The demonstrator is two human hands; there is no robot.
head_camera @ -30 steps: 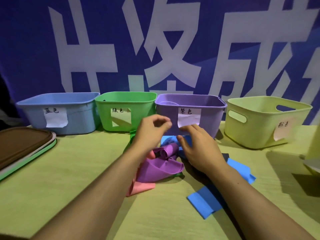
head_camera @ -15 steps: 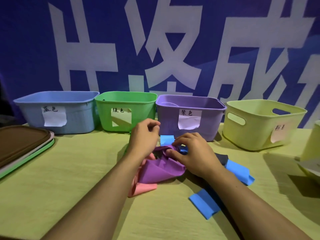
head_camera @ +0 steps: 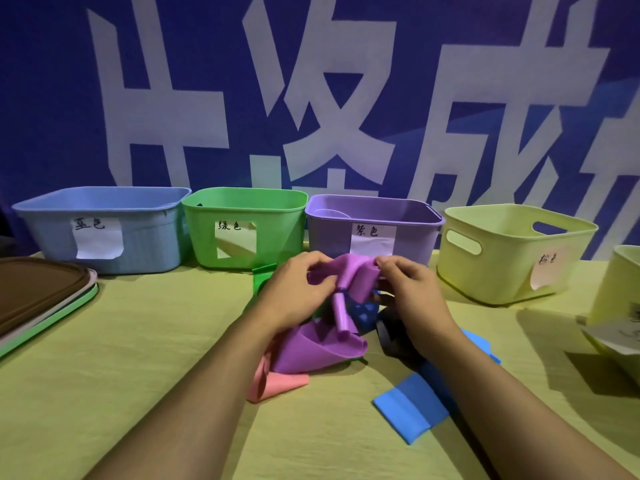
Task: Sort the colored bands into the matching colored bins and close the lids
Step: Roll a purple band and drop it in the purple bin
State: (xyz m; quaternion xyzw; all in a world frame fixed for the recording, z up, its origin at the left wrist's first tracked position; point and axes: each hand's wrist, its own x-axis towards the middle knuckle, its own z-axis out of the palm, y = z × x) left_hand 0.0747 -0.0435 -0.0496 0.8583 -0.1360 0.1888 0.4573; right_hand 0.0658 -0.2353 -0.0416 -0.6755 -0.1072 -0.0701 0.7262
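- Both hands, left hand [head_camera: 294, 292] and right hand [head_camera: 412, 292], pinching purple band [head_camera: 349, 278] with curled fingers [head_camera: 320, 263], raised before purple bin [head_camera: 374, 230], tail trailing on desk [head_camera: 138, 358].
- Best lifted clear of pink band [head_camera: 277, 382] and blue band [head_camera: 412, 407], then dropped over the rim.

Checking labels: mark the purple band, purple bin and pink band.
purple band [head_camera: 349, 275]: head view, raised fold between the hands.
purple bin [head_camera: 329, 233]: head view, front wall left of its label.
pink band [head_camera: 280, 382]: head view, flat end on the table.
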